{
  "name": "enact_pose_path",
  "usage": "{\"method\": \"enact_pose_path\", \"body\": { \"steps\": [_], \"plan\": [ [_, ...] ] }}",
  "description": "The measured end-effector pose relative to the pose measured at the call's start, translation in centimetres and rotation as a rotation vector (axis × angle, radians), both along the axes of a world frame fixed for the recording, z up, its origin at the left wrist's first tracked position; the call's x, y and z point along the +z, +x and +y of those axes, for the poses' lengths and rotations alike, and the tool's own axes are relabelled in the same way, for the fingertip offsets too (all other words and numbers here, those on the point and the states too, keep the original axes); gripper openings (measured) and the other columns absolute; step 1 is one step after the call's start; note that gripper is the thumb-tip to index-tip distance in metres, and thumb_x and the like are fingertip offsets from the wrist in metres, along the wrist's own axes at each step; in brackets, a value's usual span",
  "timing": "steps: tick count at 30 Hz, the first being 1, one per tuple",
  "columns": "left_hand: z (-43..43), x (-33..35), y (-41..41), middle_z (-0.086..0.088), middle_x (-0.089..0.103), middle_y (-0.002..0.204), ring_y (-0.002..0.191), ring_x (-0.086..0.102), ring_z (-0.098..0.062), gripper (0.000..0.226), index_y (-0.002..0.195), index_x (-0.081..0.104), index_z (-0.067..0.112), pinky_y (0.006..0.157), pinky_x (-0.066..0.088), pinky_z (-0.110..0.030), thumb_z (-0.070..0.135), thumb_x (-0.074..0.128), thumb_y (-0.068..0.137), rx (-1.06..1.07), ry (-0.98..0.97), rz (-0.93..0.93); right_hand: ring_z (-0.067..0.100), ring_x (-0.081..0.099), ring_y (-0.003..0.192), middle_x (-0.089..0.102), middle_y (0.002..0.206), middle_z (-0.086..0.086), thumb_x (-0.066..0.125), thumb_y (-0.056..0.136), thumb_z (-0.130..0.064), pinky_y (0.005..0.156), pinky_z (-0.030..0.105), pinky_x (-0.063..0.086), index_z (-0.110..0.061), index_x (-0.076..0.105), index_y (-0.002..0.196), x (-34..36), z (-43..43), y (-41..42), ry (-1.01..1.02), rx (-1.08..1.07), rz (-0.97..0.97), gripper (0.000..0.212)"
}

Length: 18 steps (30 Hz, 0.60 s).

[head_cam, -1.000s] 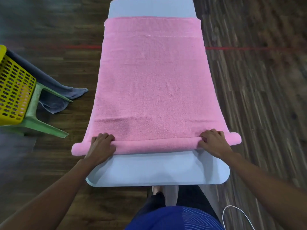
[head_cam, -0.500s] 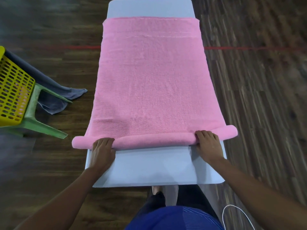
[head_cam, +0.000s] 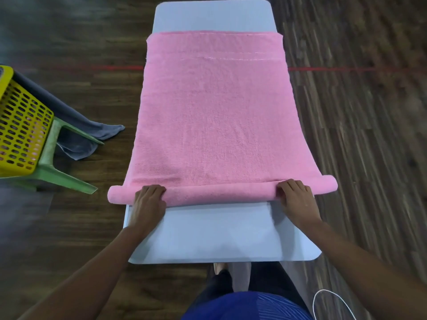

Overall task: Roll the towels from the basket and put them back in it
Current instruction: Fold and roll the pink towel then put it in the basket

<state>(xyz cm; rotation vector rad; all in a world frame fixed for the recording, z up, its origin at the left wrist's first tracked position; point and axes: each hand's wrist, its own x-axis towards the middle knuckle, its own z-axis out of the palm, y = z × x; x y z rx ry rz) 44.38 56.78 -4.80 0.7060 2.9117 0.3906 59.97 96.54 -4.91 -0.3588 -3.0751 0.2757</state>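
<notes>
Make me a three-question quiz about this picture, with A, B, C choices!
1. Where is the basket?
A. left of the table
B. on the table
C. right of the table
2. What colour is the towel on the table?
A. white
B. pink
C. green
3. How much of it is rolled?
A. all
B. none
C. only the near end
Answers: 1 A, at the picture's left edge; 2 B, pink cloth covers the table; 3 C, left hand and right hand hold a thin roll; the rest lies flat.
</notes>
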Motion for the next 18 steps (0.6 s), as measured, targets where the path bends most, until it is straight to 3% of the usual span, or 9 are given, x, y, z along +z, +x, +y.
{"method": "enact_pose_path", "body": {
  "steps": [3, 5, 7, 9, 11, 14, 16, 18],
  "plan": [
    [-0.6, -0.5, 0.7, -0.016, 0.063, 0.115, 0.107, 0.057, -0.035, 0.053, 0.119, 0.06, 0.001, 0.095, 0.046, -0.051, 0.003, 0.07, 0.066, -0.073, -0.074, -0.073, 0.031, 0.055, 0.114, 0.059, 0.123, 0.01, 0.073, 0.07, -0.01, 0.103, 0.046, 0.041, -0.007, 0.056, 0.122, -0.3, 0.2, 0.8, 0.006, 0.016, -0.14, 0.055],
    [-0.7, -0.6, 0.5, -0.018, 0.062, 0.116, 0.107, 0.057, -0.037, 0.055, 0.119, 0.059, 0.001, 0.095, 0.047, -0.053, -0.003, 0.072, 0.066, -0.061, -0.074, -0.082, 0.031, 0.055, 0.117, 0.06, 0.125, 0.01, 0.074, 0.071, -0.012, 0.107, 0.047, 0.037, -0.008, 0.056, 0.124, -0.6, 0.2, 0.4, 0.022, 0.002, -0.157, 0.056],
    [-0.5, -0.5, -0.1, -0.017, 0.063, 0.11, 0.1, 0.058, -0.037, 0.043, 0.112, 0.062, 0.002, 0.088, 0.048, -0.051, -0.001, 0.069, 0.07, -0.039, -0.052, -0.07, 0.029, 0.059, 0.107, 0.066, 0.113, 0.006, 0.067, 0.076, -0.014, 0.102, 0.041, 0.033, -0.013, 0.061, 0.114, -0.4, 0.2, -0.7, 0.052, -0.038, -0.143, 0.038],
    [-0.3, -0.2, -0.6, -0.013, 0.063, 0.101, 0.089, 0.057, -0.033, 0.029, 0.103, 0.064, 0.005, 0.08, 0.047, -0.047, 0.013, 0.06, 0.075, -0.043, -0.089, -0.051, 0.028, 0.059, 0.099, 0.069, 0.1, 0.002, 0.062, 0.081, -0.022, 0.095, 0.038, 0.029, -0.017, 0.063, 0.105, 0.4, 0.5, -1.8, 0.075, -0.045, -0.165, 0.025],
    [-0.5, 0.3, -0.9, -0.01, 0.063, 0.093, 0.082, 0.057, -0.032, 0.033, 0.096, 0.065, 0.009, 0.078, 0.043, -0.045, 0.028, 0.046, 0.077, -0.087, -0.145, -0.078, 0.026, 0.058, 0.099, 0.068, 0.097, 0.0, 0.056, 0.087, -0.032, 0.097, 0.039, 0.026, -0.02, 0.064, 0.102, 1.5, 0.8, -2.7, 0.091, -0.003, -0.283, 0.021],
    [-0.9, 0.9, -1.3, -0.007, 0.067, 0.09, 0.085, 0.059, -0.03, 0.051, 0.095, 0.065, 0.015, 0.085, 0.037, -0.043, 0.044, 0.028, 0.075, -0.091, -0.17, -0.22, 0.021, 0.054, 0.107, 0.066, 0.104, 0.0, 0.042, 0.093, -0.036, 0.102, 0.042, 0.022, -0.026, 0.063, 0.108, 2.2, 1.4, -2.7, 0.096, 0.01, -0.48, 0.028],
    [-1.2, 0.5, -1.4, -0.006, 0.066, 0.098, 0.093, 0.057, -0.028, 0.043, 0.102, 0.064, 0.015, 0.092, 0.034, -0.045, 0.042, 0.038, 0.08, -0.062, -0.156, -0.194, 0.023, 0.052, 0.107, 0.063, 0.11, 0.001, 0.047, 0.091, -0.035, 0.098, 0.044, 0.025, -0.025, 0.061, 0.115, 1.6, 1.6, -2.1, 0.077, -0.014, -0.437, 0.029],
    [-1.2, 0.0, -1.1, -0.009, 0.061, 0.106, 0.101, 0.053, -0.031, 0.026, 0.105, 0.062, 0.012, 0.093, 0.035, -0.049, 0.027, 0.057, 0.084, -0.007, -0.11, -0.044, 0.031, 0.052, 0.095, 0.06, 0.104, 0.006, 0.055, 0.087, -0.029, 0.084, 0.045, 0.034, -0.016, 0.062, 0.105, 0.9, 1.4, -1.4, 0.068, -0.028, -0.237, 0.023]
  ]
}}
